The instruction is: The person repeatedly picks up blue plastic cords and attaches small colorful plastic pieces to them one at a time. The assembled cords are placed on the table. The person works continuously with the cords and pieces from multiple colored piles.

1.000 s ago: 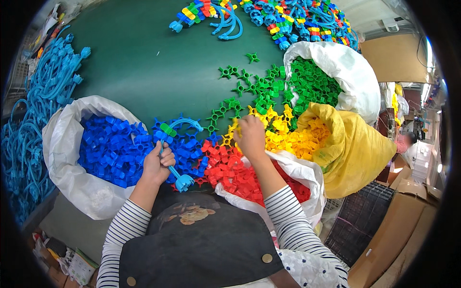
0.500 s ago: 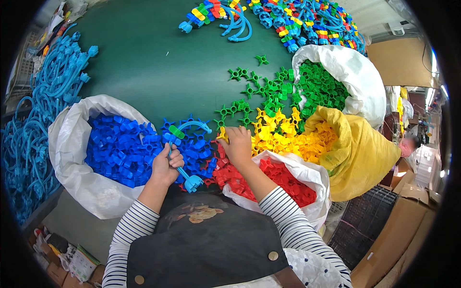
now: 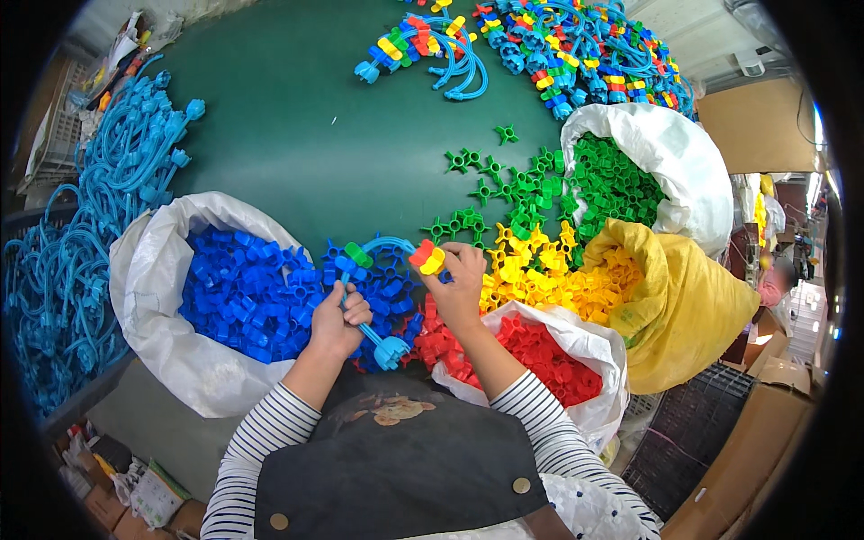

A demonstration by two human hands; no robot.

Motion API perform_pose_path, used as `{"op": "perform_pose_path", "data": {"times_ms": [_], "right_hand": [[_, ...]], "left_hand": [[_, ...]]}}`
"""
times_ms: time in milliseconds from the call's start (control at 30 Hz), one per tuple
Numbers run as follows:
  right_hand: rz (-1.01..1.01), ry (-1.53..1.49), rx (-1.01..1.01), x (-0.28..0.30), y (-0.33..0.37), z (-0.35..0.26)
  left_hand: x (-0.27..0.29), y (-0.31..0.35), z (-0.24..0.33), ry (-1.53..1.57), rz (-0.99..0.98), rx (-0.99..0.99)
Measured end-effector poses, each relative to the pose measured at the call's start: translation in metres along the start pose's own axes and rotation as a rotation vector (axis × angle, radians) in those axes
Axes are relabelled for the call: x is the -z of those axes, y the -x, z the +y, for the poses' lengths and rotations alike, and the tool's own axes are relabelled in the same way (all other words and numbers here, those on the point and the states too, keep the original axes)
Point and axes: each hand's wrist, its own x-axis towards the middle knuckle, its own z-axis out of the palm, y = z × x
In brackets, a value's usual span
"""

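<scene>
My left hand (image 3: 341,321) is closed round a light-blue plastic cord (image 3: 367,333) with a flower-shaped end (image 3: 390,352) below the fist. Above the fist, a blue ring piece and a green ring piece (image 3: 357,255) sit on the cord, which arches to the right. The fingers of my right hand (image 3: 460,281) pinch a yellow piece (image 3: 433,262) and a red piece (image 3: 423,248) at the cord's free tip. Whether the tip has entered the red piece I cannot tell. Loose blue pieces (image 3: 393,286) lie beneath both hands.
White sacks hold blue pieces (image 3: 243,292), red pieces (image 3: 549,360) and green pieces (image 3: 616,180). A yellow sack (image 3: 684,315) spills yellow pieces. Light-blue cords (image 3: 126,153) heap at left. Strung cords (image 3: 576,54) pile at the far right of the green table (image 3: 297,162).
My right hand has come from the loose pieces to the cord's tip, now with red and yellow pieces showing in its fingers. My left hand keeps its hold. The whole view has shifted slightly.
</scene>
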Motion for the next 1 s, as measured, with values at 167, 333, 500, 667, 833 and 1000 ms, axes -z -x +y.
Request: {"op": "perform_pose_path", "data": {"times_ms": [167,333,500,667,833,1000], "right_hand": [[0.019,-0.055,0.014,0.001,-0.035,-0.023],[-0.406,-0.313,-0.055,0.001,-0.082,-0.039],[-0.405,-0.448,0.048,-0.012,-0.142,-0.045],[-0.070,-0.926,-0.224,-0.037,-0.233,-0.002],[0.138,-0.433,-0.272,-0.060,-0.327,0.077],[0.139,0.404,-0.435,-0.097,-0.360,0.113]], "left_hand": [[-0.027,0.008,-0.021,-0.437,-0.086,-0.109],[-0.050,0.005,0.003,-0.859,-0.134,-0.574],[-0.058,-0.014,0.029,-1.029,-0.089,-0.814],[-0.061,-0.024,0.058,-1.056,0.038,-0.870],[-0.072,-0.043,0.087,-1.122,0.126,-0.827],[-0.121,-0.090,0.115,-1.249,0.094,-0.922]]}}
